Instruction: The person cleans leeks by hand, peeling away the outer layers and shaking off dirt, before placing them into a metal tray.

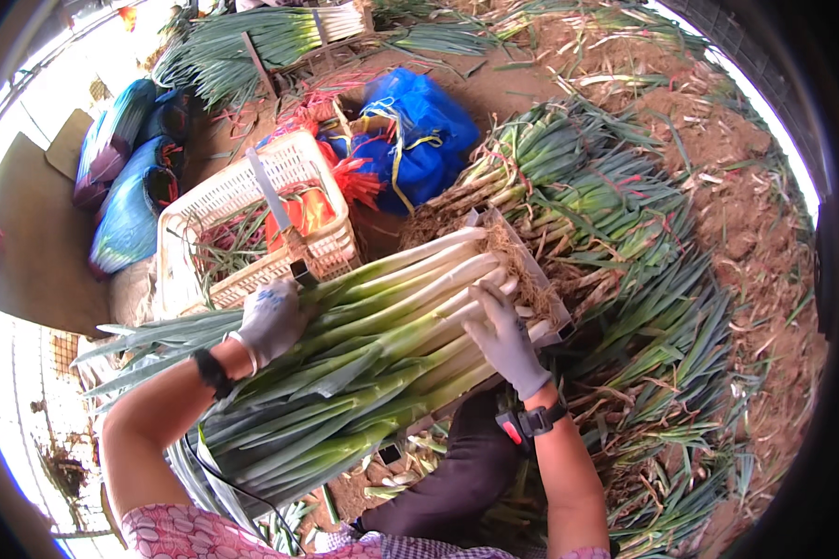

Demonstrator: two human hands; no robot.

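A broad layer of leeks (364, 359) lies across a metal rack in front of me, green leaves to the left and white stems and roots to the right. My left hand (272, 321), in a pale glove, is closed around leeks at the far edge, its fingertips partly hidden. My right hand (508, 340), also gloved, rests on the white stems near the roots, fingers bent and thumb apart. A metal end plate (545, 284) stands beside the roots.
Beyond the rack sit a cream plastic crate (242, 168) with cut ties and a blue mesh sack (419, 130). Leek bundles (625, 214) cover the ground at right. Wrapped blue bundles (135, 210) lie far left; another loaded rack (270, 47) stands behind. A metal upright (268, 191) rises near my left hand.
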